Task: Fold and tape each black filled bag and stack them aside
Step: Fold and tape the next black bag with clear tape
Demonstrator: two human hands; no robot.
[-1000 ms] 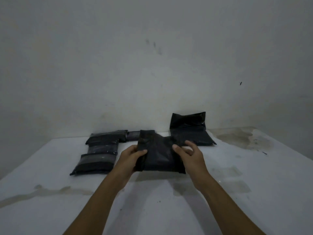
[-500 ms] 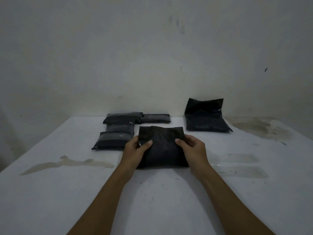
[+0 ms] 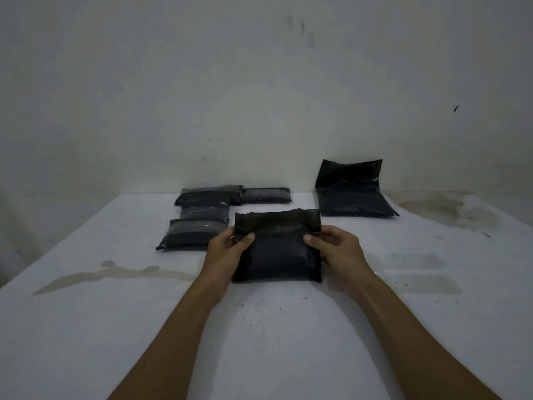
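The black bag [image 3: 277, 249] is now lying flat on the counter [image 3: 86, 327], its flap folded over; left hand [image 3: 227, 249] and right hand [image 3: 337, 246] are pinching the fold, ready for tape.

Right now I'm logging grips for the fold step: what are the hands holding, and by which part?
Both hold the black bag on the table: left hand grips its left edge, right hand its right edge, thumbs on top.
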